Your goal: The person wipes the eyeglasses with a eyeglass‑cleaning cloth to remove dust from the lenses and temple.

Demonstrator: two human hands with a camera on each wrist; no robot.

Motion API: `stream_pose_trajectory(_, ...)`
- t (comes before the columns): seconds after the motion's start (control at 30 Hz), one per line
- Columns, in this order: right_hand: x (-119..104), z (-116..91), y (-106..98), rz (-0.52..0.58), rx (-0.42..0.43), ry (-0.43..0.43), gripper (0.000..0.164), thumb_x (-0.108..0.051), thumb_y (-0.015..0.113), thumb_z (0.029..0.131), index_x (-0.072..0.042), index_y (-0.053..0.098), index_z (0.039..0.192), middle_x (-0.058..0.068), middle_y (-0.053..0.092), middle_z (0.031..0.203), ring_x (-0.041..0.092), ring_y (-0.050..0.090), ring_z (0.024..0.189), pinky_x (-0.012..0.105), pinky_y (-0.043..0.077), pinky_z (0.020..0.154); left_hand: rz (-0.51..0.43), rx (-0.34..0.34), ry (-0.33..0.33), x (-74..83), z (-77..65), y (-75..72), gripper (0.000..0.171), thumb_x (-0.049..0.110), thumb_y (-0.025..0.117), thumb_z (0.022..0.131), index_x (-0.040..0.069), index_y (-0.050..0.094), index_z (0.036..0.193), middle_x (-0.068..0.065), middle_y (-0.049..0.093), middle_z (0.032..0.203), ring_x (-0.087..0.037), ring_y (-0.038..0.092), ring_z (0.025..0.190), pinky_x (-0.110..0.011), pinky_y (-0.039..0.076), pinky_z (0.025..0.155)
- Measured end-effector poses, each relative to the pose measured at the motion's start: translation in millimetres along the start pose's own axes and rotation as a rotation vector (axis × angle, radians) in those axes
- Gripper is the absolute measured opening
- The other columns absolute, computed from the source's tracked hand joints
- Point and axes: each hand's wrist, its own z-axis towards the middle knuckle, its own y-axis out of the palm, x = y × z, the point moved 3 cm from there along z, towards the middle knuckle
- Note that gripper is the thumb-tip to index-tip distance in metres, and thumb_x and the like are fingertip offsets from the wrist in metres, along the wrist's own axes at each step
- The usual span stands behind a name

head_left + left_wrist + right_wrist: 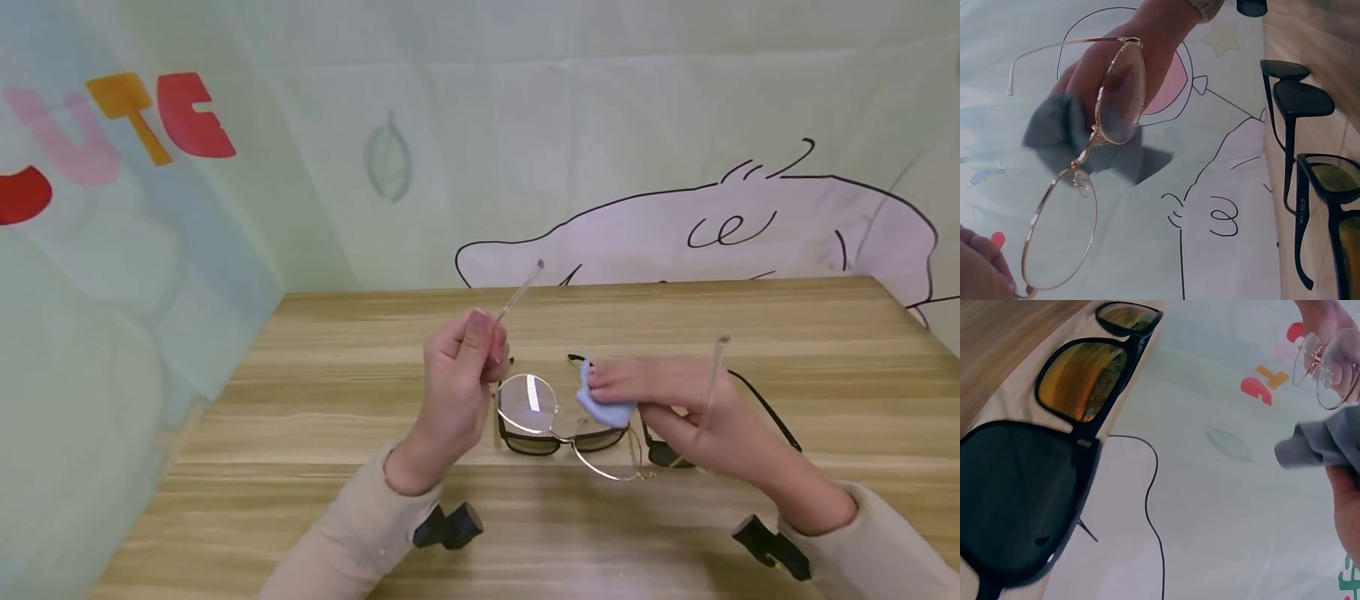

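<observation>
My left hand grips one clear temple of a pair of round, thin gold-rimmed eyeglasses, held up over the table. The other temple sticks up in front of my right hand. A cleaning cloth, light blue in the head view, is pinched in my right fingers just above the right lens. Seen from the left wrist, the grey-looking cloth hangs behind the glasses' bridge, and the right hand shows through the upper lens. In the right wrist view the folded cloth overlaps the lower edge of the glasses.
Below the eyeglasses, black-framed sunglasses with amber lenses lie on the wooden table. Beside them, partly covered by my right hand in the head view, are dark-lensed sunglasses. A printed cloth backdrop rises behind the table.
</observation>
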Motion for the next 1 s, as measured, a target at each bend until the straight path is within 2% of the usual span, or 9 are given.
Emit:
stream_pose_trajectory(0.1, -3, -6, 1, 0.020, -0.073, -0.090, 0.028, 0.000, 0.041, 0.093, -0.001, 0.068, 0.100, 0.010, 0.066, 0.107, 0.016, 0.059, 0.109, 0.023, 0.044, 0.093, 0.003, 0.029, 0.020, 3.5, 2.5, -4.3, 0.037, 0.042, 0.051, 0.093, 0.017, 0.047, 0.066, 0.002, 0.030, 0.056, -0.012, 0.018, 0.047, -0.024, 0.014, 0.044)
stream_pose_trajectory(0.2, -6, -11, 2, -0.022, -0.132, -0.154, 0.029, -0.002, 0.039, 0.094, -0.002, 0.069, 0.097, 0.009, 0.067, 0.102, 0.019, 0.062, 0.103, 0.023, 0.046, 0.090, -0.005, 0.073, 0.022, 7.5, 5.0, -8.9, 0.037, 0.043, 0.052, 0.092, 0.017, 0.048, 0.066, 0.004, 0.033, 0.057, -0.011, 0.019, 0.048, -0.023, 0.014, 0.045)
stream_pose_trajectory(0.33, -9, -15, 3, -0.085, -0.188, -0.172, 0.030, -0.002, 0.040, 0.095, -0.004, 0.069, 0.097, 0.007, 0.067, 0.100, 0.023, 0.065, 0.096, 0.024, 0.046, 0.090, -0.024, 0.112, 0.017, 11.2, 6.6, -13.1, 0.036, 0.042, 0.054, 0.091, 0.016, 0.049, 0.066, 0.004, 0.033, 0.056, -0.011, 0.019, 0.048, -0.023, 0.014, 0.045)
stream_pose_trajectory(0.47, -12, -13, 6, -0.121, -0.246, -0.147, 0.030, -0.006, 0.039, 0.098, -0.006, 0.069, 0.102, 0.006, 0.067, 0.104, 0.023, 0.063, 0.099, 0.024, 0.043, 0.094, -0.045, 0.123, 0.016, 11.8, 6.5, -11.3, 0.036, 0.042, 0.054, 0.091, 0.016, 0.050, 0.066, 0.005, 0.034, 0.056, -0.010, 0.019, 0.047, -0.023, 0.014, 0.045)
stream_pose_trajectory(0.57, -13, -10, 14, -0.145, -0.270, -0.181, 0.029, -0.006, 0.040, 0.098, -0.004, 0.067, 0.105, 0.007, 0.067, 0.105, 0.024, 0.063, 0.099, 0.027, 0.045, 0.093, -0.039, 0.121, 0.028, 11.4, 6.4, -8.5, 0.035, 0.042, 0.054, 0.091, 0.017, 0.050, 0.066, 0.006, 0.036, 0.056, -0.010, 0.020, 0.047, -0.023, 0.014, 0.044)
stream_pose_trajectory(0.73, -12, -9, 22, -0.179, -0.258, -0.252, 0.026, -0.006, 0.043, 0.098, -0.003, 0.068, 0.101, 0.009, 0.069, 0.100, 0.025, 0.066, 0.092, 0.030, 0.049, 0.088, -0.022, 0.132, 0.038, 10.9, 6.9, -9.9, 0.036, 0.042, 0.054, 0.091, 0.017, 0.049, 0.066, 0.006, 0.035, 0.056, -0.010, 0.020, 0.047, -0.023, 0.014, 0.044)
stream_pose_trajectory(0.87, -12, -12, 19, -0.171, -0.274, -0.241, 0.027, -0.008, 0.042, 0.099, -0.005, 0.069, 0.101, 0.008, 0.069, 0.100, 0.025, 0.065, 0.092, 0.029, 0.047, 0.089, -0.027, 0.164, 0.026, 11.0, 6.9, -13.9, 0.037, 0.042, 0.054, 0.090, 0.015, 0.048, 0.067, 0.005, 0.035, 0.056, -0.010, 0.019, 0.047, -0.023, 0.013, 0.045)
stream_pose_trajectory(1.0, -14, -10, 20, -0.195, -0.298, -0.247, 0.027, -0.008, 0.042, 0.099, -0.005, 0.068, 0.100, 0.008, 0.069, 0.101, 0.025, 0.065, 0.093, 0.030, 0.048, 0.088, -0.031, 0.167, 0.019, 9.7, 6.1, -12.8, 0.037, 0.042, 0.055, 0.090, 0.015, 0.049, 0.066, 0.005, 0.036, 0.057, -0.010, 0.020, 0.047, -0.023, 0.014, 0.045)
